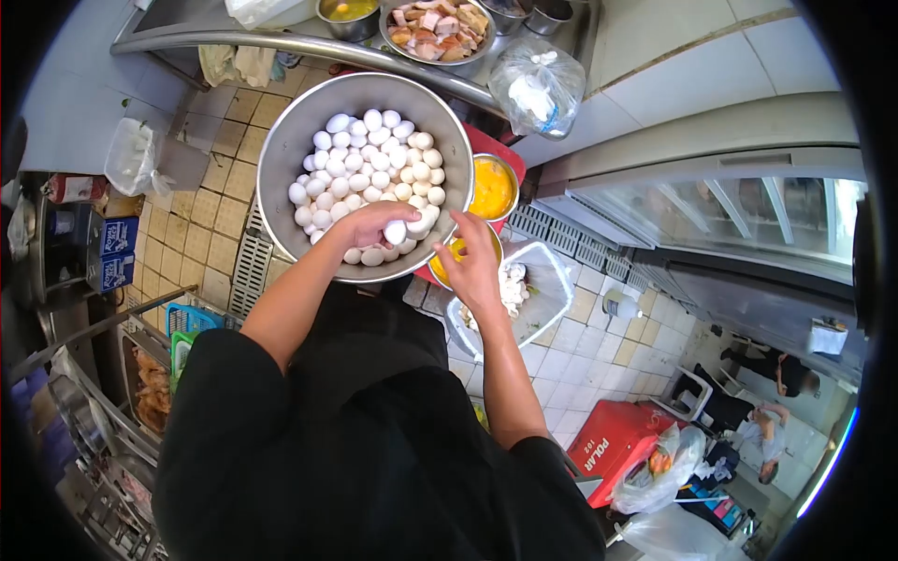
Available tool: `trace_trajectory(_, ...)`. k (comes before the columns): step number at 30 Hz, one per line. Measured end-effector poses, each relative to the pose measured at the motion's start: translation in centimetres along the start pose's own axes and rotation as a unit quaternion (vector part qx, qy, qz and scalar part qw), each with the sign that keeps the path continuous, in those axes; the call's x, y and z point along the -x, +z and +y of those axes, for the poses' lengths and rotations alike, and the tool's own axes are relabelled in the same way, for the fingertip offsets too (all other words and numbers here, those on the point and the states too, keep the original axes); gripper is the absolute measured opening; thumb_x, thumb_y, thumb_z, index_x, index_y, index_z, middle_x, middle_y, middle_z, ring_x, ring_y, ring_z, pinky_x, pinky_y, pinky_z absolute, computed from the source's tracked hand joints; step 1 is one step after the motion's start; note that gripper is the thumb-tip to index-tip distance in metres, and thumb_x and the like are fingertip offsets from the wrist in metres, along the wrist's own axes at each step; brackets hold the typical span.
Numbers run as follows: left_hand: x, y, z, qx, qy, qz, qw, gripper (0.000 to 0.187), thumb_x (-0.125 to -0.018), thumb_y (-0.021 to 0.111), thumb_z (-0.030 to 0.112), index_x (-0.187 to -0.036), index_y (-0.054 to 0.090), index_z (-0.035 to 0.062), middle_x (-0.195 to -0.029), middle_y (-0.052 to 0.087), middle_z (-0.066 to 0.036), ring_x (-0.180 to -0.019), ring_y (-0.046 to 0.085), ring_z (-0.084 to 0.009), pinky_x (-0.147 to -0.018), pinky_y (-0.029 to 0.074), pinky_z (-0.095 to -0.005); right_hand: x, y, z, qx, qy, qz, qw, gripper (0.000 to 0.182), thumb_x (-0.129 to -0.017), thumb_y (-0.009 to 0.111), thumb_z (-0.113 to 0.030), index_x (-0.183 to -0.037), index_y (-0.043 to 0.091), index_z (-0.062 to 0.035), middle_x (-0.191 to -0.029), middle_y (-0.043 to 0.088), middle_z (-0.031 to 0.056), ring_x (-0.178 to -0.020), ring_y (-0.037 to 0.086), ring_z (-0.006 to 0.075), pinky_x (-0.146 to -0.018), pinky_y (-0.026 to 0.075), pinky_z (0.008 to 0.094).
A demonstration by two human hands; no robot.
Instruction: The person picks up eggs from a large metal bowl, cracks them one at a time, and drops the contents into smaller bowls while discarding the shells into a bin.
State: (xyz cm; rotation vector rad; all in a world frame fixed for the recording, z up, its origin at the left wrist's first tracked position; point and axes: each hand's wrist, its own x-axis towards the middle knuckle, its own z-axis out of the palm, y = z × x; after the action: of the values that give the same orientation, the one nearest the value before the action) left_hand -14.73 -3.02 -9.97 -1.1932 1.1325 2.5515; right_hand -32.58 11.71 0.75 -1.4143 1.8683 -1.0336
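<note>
A large metal pot (278, 201) holds many white and pale eggs (365, 168). Over its near side, my left hand (374, 222) is closed around a white egg (396, 233). My right hand (475, 262) is at the pot's right rim, above a bowl of cracked egg (456, 251) that it partly covers. Its fingers are apart and I see nothing between them. Just beyond sits a second bowl of yellow egg (492, 187) on a red surface (500, 145). Below my right hand, a lined bin (552, 304) contains broken eggshells (514, 288).
A steel counter (281, 39) at the back carries a bowl of meat chunks (440, 30) and a tied plastic bag (536, 89). A glass-door fridge (748, 210) lines the right side. A red cooler (608, 444) stands lower right; other people (753, 425) are farther off.
</note>
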Motion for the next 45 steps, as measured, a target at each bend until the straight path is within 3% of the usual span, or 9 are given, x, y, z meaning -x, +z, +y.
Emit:
trace_trajectory(4, 4.8, 1.1, 1.5, -0.015, 0.064, -0.083, 0.994, 0.042, -0.092, 0.07, 0.04, -0.124, 0.065, 0.0129, -0.097, 0.067, 0.001, -0.077, 0.062, -0.0072, -0.052, 0.047, -0.0247, -1.5, 1.3, -1.7, 0.053, -0.082, -0.16, 0.982, 0.051, -0.084, 0.075, -0.014, -0.132, 0.058, -0.0059, -0.129, 0.058, 0.0179, -0.114, 0.06, 0.0405, -0.095, 0.05, 0.0463)
trace_trajectory(5, 5.5, 0.9, 1.2, 0.032, 0.053, -0.089, 0.994, 0.043, -0.093, 0.07, 0.032, -0.127, 0.062, 0.0078, -0.101, 0.067, -0.003, -0.08, 0.064, -0.0106, -0.056, 0.051, -0.0247, -1.7, 1.5, -2.1, 0.019, -0.114, -0.156, 0.981, 0.046, -0.087, 0.074, -0.015, -0.128, 0.058, -0.0035, -0.12, 0.063, 0.0163, -0.104, 0.065, 0.0329, -0.088, 0.052, 0.0418)
trace_trajectory(10, 6.1, 0.5, -1.3, 0.15, 0.079, -0.06, 0.984, 0.042, -0.094, 0.065, 0.015, -0.133, 0.055, 0.0042, -0.108, 0.065, -0.009, -0.081, 0.065, -0.0163, -0.059, 0.056, -0.0292, 0.0, 1.5, 2.9, -0.273, 0.202, -0.03, 0.94, 0.042, -0.095, 0.07, -0.018, -0.129, 0.052, -0.0006, -0.101, 0.066, 0.0077, -0.088, 0.063, 0.0148, -0.073, 0.053, 0.0301)
trace_trajectory(15, 6.3, 0.4, -3.3, 0.198, 0.089, 0.02, 0.976, 0.039, -0.093, 0.06, 0.005, -0.132, 0.057, 0.0069, -0.106, 0.064, -0.008, -0.078, 0.065, -0.0162, -0.063, 0.06, -0.0347, 1.1, 0.2, 3.9, 0.058, -0.048, 0.05, 0.996, 0.045, -0.094, 0.069, -0.017, -0.131, 0.05, -0.0012, -0.108, 0.063, 0.0166, -0.094, 0.066, 0.0305, -0.077, 0.054, 0.04)
trace_trajectory(18, 6.4, 1.0, -3.2, 0.199, 0.079, 0.062, 0.975, 0.039, -0.091, 0.06, 0.003, -0.13, 0.058, 0.0079, -0.105, 0.062, -0.008, -0.079, 0.064, -0.0166, -0.066, 0.061, -0.036, 0.4, 1.8, 5.2, 0.199, -0.068, -0.022, 0.977, 0.045, -0.092, 0.07, -0.016, -0.129, 0.052, -0.0007, -0.109, 0.062, 0.0204, -0.095, 0.065, 0.0376, -0.082, 0.053, 0.043)
trace_trajectory(23, 6.8, 2.1, -2.3, 0.184, 0.082, 0.097, 0.975, 0.038, -0.09, 0.06, 0.001, -0.127, 0.059, 0.0086, -0.103, 0.06, -0.008, -0.081, 0.064, -0.0168, -0.07, 0.061, -0.0374, 2.3, 1.8, 6.2, -0.094, 0.054, 0.077, 0.991, 0.041, -0.091, 0.07, -0.014, -0.127, 0.053, -0.0004, -0.11, 0.063, 0.0213, -0.099, 0.064, 0.036, -0.087, 0.052, 0.0437)
trace_trajectory(33, 6.8, 4.6, -1.7, 0.13, 0.094, 0.101, 0.982, 0.038, -0.091, 0.063, 0.004, -0.129, 0.061, 0.0074, -0.099, 0.065, -0.007, -0.076, 0.063, -0.013, -0.057, 0.058, -0.0296, 4.5, 0.6, 10.0, 0.159, 0.069, 0.057, 0.983, 0.052, -0.097, 0.065, -0.036, -0.133, 0.049, -0.0026, -0.121, 0.059, 0.0243, -0.108, 0.058, 0.0467, -0.088, 0.05, 0.0511)
trace_trajectory(42, 6.2, 6.4, -0.9, 0.053, 0.112, 0.116, 0.986, 0.042, -0.091, 0.072, 0.012, -0.132, 0.064, 0.0084, -0.101, 0.07, -0.006, -0.068, 0.063, -0.0096, -0.048, 0.052, -0.0265, 7.8, -4.2, 5.8, 0.054, 0.108, 0.148, 0.981, 0.053, -0.093, 0.07, -0.031, -0.134, 0.052, -0.0025, -0.122, 0.059, 0.0228, -0.113, 0.058, 0.0396, -0.095, 0.047, 0.0471)
trace_trajectory(45, 6.3, 8.2, 0.4, 0.038, 0.134, 0.115, 0.984, 0.042, -0.092, 0.072, 0.012, -0.132, 0.063, 0.0071, -0.094, 0.068, -0.004, -0.067, 0.063, -0.009, -0.049, 0.051, -0.0247, 10.4, -4.9, 10.7, 0.167, 0.131, 0.172, 0.962, 0.059, -0.088, 0.076, -0.027, -0.136, 0.052, -0.0016, -0.129, 0.057, 0.0226, -0.12, 0.055, 0.0394, -0.1, 0.045, 0.0476)
